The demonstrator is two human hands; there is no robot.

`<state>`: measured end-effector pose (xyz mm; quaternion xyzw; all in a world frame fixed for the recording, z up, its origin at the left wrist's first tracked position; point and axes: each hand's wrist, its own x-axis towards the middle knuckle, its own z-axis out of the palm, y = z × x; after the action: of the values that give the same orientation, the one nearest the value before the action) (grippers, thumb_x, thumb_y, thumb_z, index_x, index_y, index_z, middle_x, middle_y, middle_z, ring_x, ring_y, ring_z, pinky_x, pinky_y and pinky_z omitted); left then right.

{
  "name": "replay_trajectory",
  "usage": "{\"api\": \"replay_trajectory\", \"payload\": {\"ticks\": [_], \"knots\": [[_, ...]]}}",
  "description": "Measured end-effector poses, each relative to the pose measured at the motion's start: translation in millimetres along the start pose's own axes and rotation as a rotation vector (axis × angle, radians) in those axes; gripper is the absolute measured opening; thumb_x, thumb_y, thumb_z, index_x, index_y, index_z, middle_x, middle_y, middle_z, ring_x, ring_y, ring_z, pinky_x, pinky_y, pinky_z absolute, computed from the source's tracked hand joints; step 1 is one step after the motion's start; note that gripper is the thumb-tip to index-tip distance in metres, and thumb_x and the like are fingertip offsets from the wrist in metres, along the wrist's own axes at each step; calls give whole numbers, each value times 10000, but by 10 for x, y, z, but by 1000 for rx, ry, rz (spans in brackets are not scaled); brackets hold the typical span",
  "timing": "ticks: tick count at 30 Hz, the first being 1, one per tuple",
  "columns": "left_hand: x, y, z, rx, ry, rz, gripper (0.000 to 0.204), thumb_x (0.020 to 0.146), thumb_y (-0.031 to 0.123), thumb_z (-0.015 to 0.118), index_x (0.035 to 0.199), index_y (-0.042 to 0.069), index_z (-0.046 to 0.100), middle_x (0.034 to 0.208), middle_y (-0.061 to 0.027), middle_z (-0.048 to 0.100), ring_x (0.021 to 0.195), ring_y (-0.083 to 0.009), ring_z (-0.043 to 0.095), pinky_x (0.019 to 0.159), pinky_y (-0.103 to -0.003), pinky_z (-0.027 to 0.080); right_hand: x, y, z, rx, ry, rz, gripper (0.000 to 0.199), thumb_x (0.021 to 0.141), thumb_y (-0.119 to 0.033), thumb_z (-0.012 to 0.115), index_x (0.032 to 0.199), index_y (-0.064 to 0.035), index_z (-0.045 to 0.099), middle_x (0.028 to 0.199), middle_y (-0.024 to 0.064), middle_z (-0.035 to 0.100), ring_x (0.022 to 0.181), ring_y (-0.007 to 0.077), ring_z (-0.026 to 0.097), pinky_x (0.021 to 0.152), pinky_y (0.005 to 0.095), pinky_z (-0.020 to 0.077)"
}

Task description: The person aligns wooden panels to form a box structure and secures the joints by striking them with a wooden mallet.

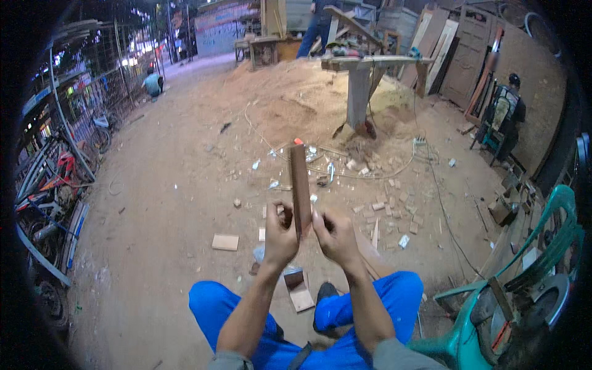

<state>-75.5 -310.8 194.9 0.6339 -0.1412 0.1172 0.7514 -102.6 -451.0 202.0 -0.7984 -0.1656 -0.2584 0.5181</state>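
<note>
Between my hands a narrow piece of dark brown wood (pixel 299 182) stands nearly upright above my lap. My left hand (pixel 281 239) grips its lower left side with curled fingers. On the lower right side, my right hand (pixel 337 239) is closed on it, thumb pressed along the edge. A small bright red spot shows at the wood's top end; what it is I cannot tell. Below, on the ground between my feet, lies a small wooden piece (pixel 300 296) with a dark part and a pale part. A flat pale wood block (pixel 225 242) lies left of my hands.
Wood offcuts (pixel 383 213) and scraps litter the dirt ahead. A wooden workbench (pixel 376 61) stands in sawdust farther off, with a cable (pixel 441 197) running right. A green plastic chair (pixel 468 320) is close at right. One person (pixel 507 114) sits far right, another (pixel 152 84) crouches far left.
</note>
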Motion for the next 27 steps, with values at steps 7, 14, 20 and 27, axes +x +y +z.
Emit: {"api": "replay_trajectory", "payload": {"ticks": [7, 14, 20, 27], "knots": [[-5, -18, 42, -15, -14, -32, 213, 974, 47, 580, 1070, 63, 391, 847, -45, 590, 749, -67, 586, 641, -196, 474, 44, 1, -40, 9, 31, 52, 215, 922, -157, 614, 799, 19, 622, 608, 168, 582, 508, 257, 568, 510, 372, 441], [-99, -44, -21, -105, 70, -48, 294, 921, 47, 664, 1050, 47, 400, 906, -43, 582, 801, -97, 584, 706, -216, 495, -33, -76, 30, -6, 1, 90, 204, 904, -152, 621, 805, 26, 628, 650, 208, 594, 552, 304, 611, 555, 373, 479], [-143, 38, 14, -103, 89, -29, 262, 932, 23, 637, 1065, 49, 412, 848, 2, 509, 758, -52, 515, 593, -214, 419, 121, -94, 87, 8, 58, -34, 249, 938, -190, 591, 818, 26, 621, 635, 203, 562, 540, 301, 547, 527, 383, 437], [-169, 29, -104, -102, 125, 89, 213, 926, -6, 597, 1015, 93, 431, 781, 21, 505, 659, -55, 478, 541, -214, 375, 16, -188, 141, 58, 49, -68, 252, 930, -171, 599, 790, 37, 578, 633, 210, 558, 531, 316, 547, 526, 390, 427]]}}
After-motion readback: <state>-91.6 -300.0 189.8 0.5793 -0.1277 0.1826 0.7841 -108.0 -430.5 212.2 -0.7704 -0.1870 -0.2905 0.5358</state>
